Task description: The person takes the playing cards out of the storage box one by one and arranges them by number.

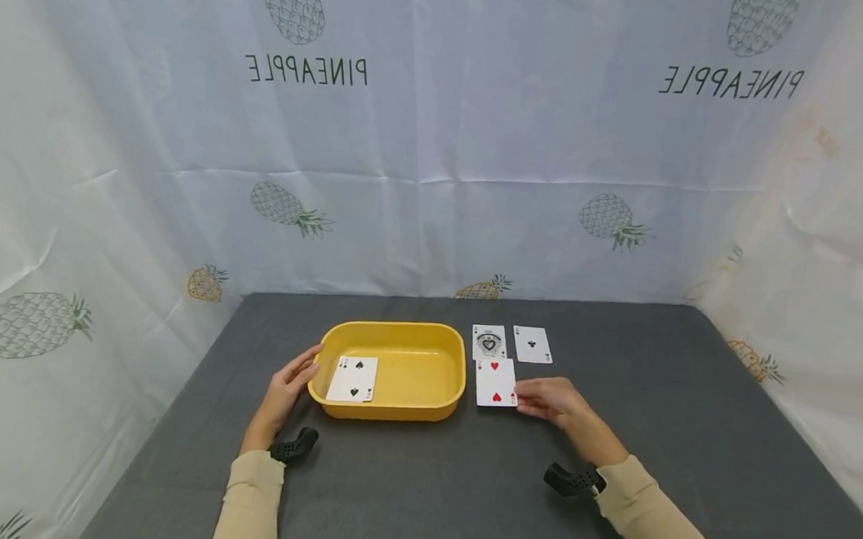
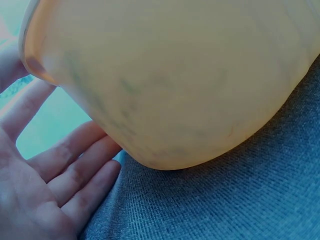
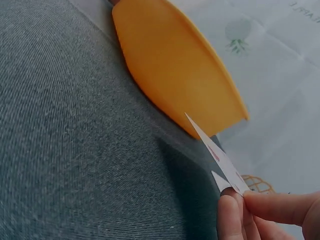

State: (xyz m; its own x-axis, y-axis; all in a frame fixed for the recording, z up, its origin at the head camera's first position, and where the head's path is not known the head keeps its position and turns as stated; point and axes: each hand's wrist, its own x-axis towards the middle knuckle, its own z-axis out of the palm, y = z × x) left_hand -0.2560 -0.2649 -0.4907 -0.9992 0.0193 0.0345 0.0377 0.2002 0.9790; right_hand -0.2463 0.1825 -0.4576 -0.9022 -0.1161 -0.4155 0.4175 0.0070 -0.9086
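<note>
My left hand (image 1: 286, 389) grips the left end of a yellow plastic tub (image 1: 391, 413). In the left wrist view, its thumb (image 2: 10, 65) goes over the rim and its other fingers lie against the outer wall. A two of spades (image 1: 352, 378) lies face up inside the tub, at its left side. My right hand (image 1: 553, 399) pinches a two of hearts (image 1: 495, 381) by its lower right edge. The right wrist view shows this card (image 3: 217, 155) tilted and raised off the table, a shadow below it.
Behind the two of hearts, an ace with an ornate black emblem (image 1: 489, 340) lies on the dark grey table (image 1: 423, 494). An ace of clubs (image 1: 533, 344) lies right of it. A white pineapple-print curtain (image 1: 434, 236) hangs behind the table and at both sides.
</note>
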